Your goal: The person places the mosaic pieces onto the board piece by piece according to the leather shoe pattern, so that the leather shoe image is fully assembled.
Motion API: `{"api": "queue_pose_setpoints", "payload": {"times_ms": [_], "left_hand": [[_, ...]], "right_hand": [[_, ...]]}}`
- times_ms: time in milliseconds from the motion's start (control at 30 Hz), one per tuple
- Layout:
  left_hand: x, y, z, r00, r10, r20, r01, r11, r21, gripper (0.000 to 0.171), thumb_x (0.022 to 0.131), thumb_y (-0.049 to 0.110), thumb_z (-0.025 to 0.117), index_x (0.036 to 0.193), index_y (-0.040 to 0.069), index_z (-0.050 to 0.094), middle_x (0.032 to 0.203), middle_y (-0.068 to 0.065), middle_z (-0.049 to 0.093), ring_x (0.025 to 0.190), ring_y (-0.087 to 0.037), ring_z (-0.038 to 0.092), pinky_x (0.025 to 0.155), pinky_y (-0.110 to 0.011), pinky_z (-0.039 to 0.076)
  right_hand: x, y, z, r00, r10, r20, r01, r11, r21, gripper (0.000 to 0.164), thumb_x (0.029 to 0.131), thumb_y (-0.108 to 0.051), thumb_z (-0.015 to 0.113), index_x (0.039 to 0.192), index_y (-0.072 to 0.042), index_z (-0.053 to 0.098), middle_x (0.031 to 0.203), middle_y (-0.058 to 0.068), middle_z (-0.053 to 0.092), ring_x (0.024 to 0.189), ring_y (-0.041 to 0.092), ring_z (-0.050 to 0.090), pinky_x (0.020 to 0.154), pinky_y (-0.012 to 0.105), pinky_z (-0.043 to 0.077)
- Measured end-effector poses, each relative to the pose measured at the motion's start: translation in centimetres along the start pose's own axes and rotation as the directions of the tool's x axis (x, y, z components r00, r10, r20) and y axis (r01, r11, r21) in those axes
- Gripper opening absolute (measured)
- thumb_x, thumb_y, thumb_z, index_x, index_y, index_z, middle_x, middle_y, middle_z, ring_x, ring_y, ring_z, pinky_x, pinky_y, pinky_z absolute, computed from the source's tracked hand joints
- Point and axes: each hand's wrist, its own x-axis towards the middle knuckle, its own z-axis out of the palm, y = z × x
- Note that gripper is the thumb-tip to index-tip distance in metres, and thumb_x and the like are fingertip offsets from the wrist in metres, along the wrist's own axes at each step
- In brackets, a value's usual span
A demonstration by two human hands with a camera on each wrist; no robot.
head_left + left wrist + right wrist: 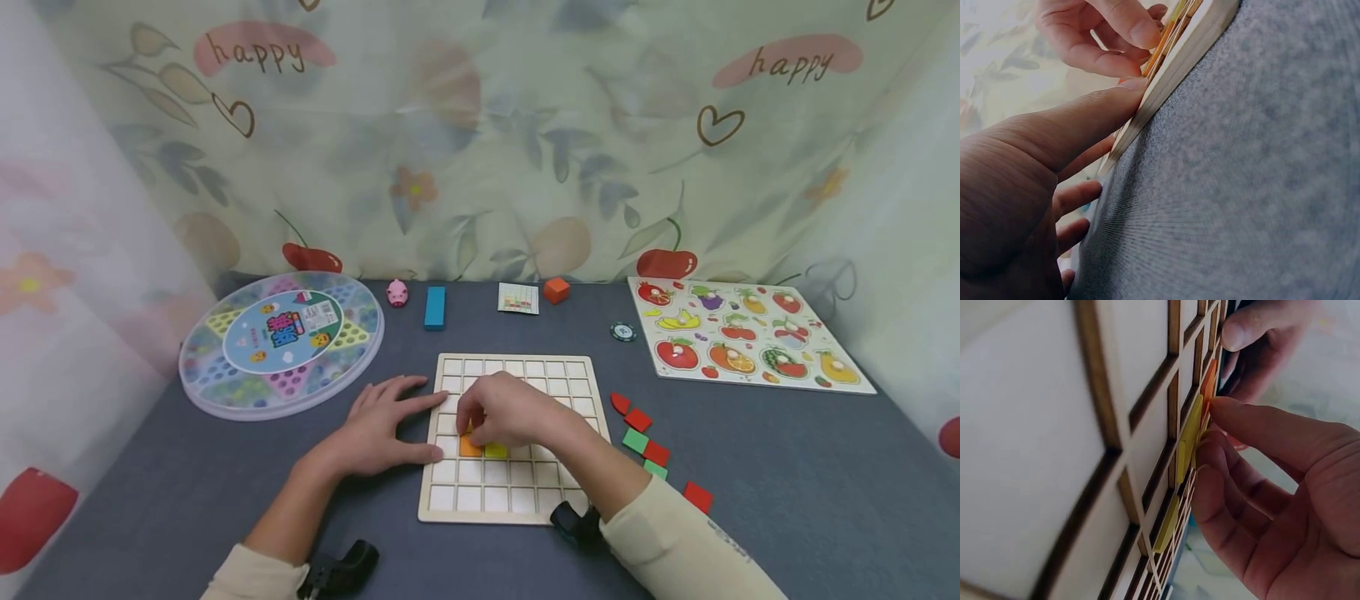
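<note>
A pale wooden grid board (487,517) lies on the dark table, its square cells divided by thin ridges. My left hand (386,425) is spread at the board's left side, thumb and forefinger touching its edge. Over the left-middle cells, my right hand (510,408) bends down with curled fingers and pinches an orange tile (470,448). Just right of that sits a yellow tile (496,451), partly under the hand. In the right wrist view, the thumb meets the orange tile (1208,381), and another yellow tile (1166,528) shows in a cell row beyond the fingers.
Loose red tiles (698,497) and green tiles (635,440) lie right of the board. A round game box (360,367) stands left. Behind are a pink pig figure (397,292), blue block (435,308), small card (518,298), orange block (557,290), chip (622,332) and fruit board (720,317).
</note>
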Motion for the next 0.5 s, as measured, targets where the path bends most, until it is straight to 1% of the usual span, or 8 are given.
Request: {"api": "queue_pose_setpoints", "payload": {"times_ms": [133, 300, 433, 500], "left_hand": [[0.0, 0.0, -0.1, 1.000, -0.007, 0.007, 0.007, 1.000, 0.003, 0.077, 0.087, 0.058, 0.077, 0.154, 0.032, 0.051, 0.166, -0.010, 0.033, 0.153, -0.044, 0.021, 0.123, -0.072, 0.006], [0.0, 0.0, -0.1, 1.000, -0.019, 0.018, 0.019, 1.000, 0.003, 0.077, 0.087, 0.057, 0.077, 0.155, 0.032, 0.050, 0.167, -0.010, 0.031, 0.154, -0.044, 0.019, 0.123, -0.072, 0.004], [0.0, 0.0, 0.0, 0.999, -0.029, 0.024, 0.029, 1.000, 0.000, 0.077, 0.087, 0.057, 0.077, 0.155, 0.032, 0.050, 0.167, -0.010, 0.030, 0.155, -0.044, 0.017, 0.124, -0.070, 0.002], [0.1, 0.0, 0.0, 0.999, -0.030, 0.027, 0.030, 1.000, 0.000, 0.077, 0.087, 0.057, 0.077, 0.155, 0.032, 0.050, 0.167, -0.010, 0.030, 0.155, -0.044, 0.017, 0.124, -0.070, 0.002]], "right_hand": [[-0.4, 0.4, -0.3, 1.000, -0.014, -0.005, 0.015, 0.998, 0.065, 0.012, 0.089, -0.007, 0.078, 0.093, -0.018, 0.080, 0.080, -0.006, 0.067, 0.077, 0.015, 0.059, 0.069, 0.030, 0.050], [-1.7, 0.9, -1.2, 0.999, -0.038, -0.022, 0.041, 0.986, 0.160, 0.015, 0.091, -0.008, 0.076, 0.101, -0.018, 0.080, 0.087, -0.007, 0.069, 0.085, 0.015, 0.064, 0.076, 0.030, 0.054], [-3.0, 1.6, -2.0, 0.999, -0.027, -0.047, 0.038, 0.970, 0.242, 0.018, 0.093, -0.009, 0.073, 0.108, -0.015, 0.079, 0.091, -0.003, 0.070, 0.086, 0.016, 0.068, 0.076, 0.031, 0.057], [-3.7, 2.2, -2.4, 0.998, -0.009, -0.062, 0.026, 0.958, 0.284, 0.019, 0.094, -0.010, 0.072, 0.112, -0.013, 0.078, 0.094, 0.000, 0.069, 0.085, 0.017, 0.068, 0.075, 0.034, 0.058]]}}
